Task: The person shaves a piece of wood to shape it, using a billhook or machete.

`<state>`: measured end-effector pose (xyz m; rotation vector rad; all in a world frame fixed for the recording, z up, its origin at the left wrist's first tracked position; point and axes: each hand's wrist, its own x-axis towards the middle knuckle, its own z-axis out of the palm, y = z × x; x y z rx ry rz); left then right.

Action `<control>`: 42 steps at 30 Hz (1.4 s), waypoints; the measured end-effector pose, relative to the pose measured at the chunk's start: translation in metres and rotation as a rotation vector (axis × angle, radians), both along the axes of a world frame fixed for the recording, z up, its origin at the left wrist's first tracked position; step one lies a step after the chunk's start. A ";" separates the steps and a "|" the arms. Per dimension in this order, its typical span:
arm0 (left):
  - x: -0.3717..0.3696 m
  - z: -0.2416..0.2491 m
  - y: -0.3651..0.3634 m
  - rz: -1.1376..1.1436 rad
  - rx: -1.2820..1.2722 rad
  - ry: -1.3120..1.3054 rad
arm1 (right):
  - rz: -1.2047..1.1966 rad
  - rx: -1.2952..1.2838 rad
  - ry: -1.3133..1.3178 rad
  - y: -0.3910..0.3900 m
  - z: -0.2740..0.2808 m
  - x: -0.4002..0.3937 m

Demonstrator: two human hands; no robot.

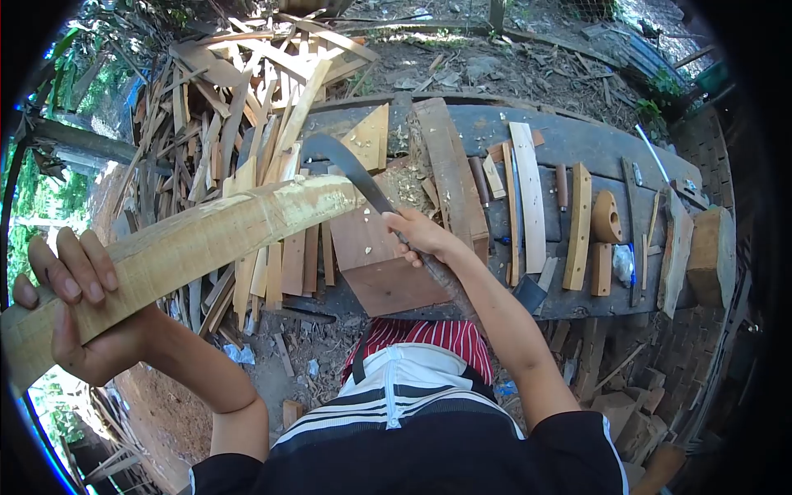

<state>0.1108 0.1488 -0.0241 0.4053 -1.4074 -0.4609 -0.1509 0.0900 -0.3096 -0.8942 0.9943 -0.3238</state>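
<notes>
My left hand (pixel 107 340) grips a long, pale wooden plank (pixel 206 229) near its lower-left end, fingers over the top edge and thumb below. The plank slants up to the right, and its far end has a freshly cut, lighter surface. In my right hand (pixel 422 235) is a long-handled machete with a hooked blade (pixel 356 172), its handle running back along my forearm. The blade passes just beyond the plank's far end, overlapping it in this view. Beneath that end lies a reddish-brown wood block (pixel 384 289) with chips on it.
A dark workbench (pixel 590 136) spans the middle. On its right lie a white strip (pixel 528 194), a holed curved piece (pixel 577 235), a rounded wooden piece (pixel 606 216) and several wooden-handled tools. A thick block (pixel 711 260) stands at the right end. Scrap wood (pixel 235 111) is heaped at left.
</notes>
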 end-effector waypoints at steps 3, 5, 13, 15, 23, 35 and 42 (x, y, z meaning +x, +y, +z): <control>-0.002 -0.002 0.008 -0.007 0.012 0.005 | 0.005 -0.109 0.094 0.001 0.024 0.003; -0.003 -0.001 0.010 0.001 0.013 0.051 | -0.019 -0.512 0.240 0.001 0.034 0.011; 0.009 -0.001 0.011 0.010 0.036 0.071 | -0.326 -1.075 0.231 0.010 0.169 0.015; 0.009 -0.002 0.013 0.063 0.028 0.085 | -0.218 -1.003 0.435 0.014 0.106 0.024; 0.022 -0.008 0.011 0.106 0.024 0.076 | 0.052 -0.324 0.341 0.009 0.003 0.016; 0.027 -0.002 0.014 0.137 0.050 0.047 | -0.152 -1.011 0.137 0.009 0.174 0.018; 0.010 -0.008 0.009 0.392 -0.006 0.142 | 0.063 -1.053 0.818 0.019 -0.023 0.034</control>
